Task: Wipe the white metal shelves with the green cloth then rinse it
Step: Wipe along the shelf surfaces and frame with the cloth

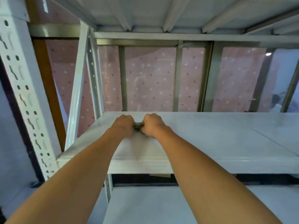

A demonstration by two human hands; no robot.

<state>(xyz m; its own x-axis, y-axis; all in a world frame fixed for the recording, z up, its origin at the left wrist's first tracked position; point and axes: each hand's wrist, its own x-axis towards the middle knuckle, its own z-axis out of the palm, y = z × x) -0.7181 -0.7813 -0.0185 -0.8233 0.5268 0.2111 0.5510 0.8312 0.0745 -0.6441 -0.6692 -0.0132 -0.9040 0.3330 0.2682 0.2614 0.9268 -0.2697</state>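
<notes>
1. Nearest is a lower shelf [161, 206], bare and white.
2. Above it, both arms reach over the middle shelf [210, 143].
3. The left hand [123, 125] and right hand [152, 124] are curled tight on the green cloth [137, 126], bunched between them near the back edge.
4. This looks like the wiping step. Next, I think, the hands should slide the cloth along the shelf.
5. Farthest back is a pink spotted curtain [150, 78].

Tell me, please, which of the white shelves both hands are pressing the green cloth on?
The middle shelf: both hands bunch the green cloth there, not on the one overhead or below.
</notes>
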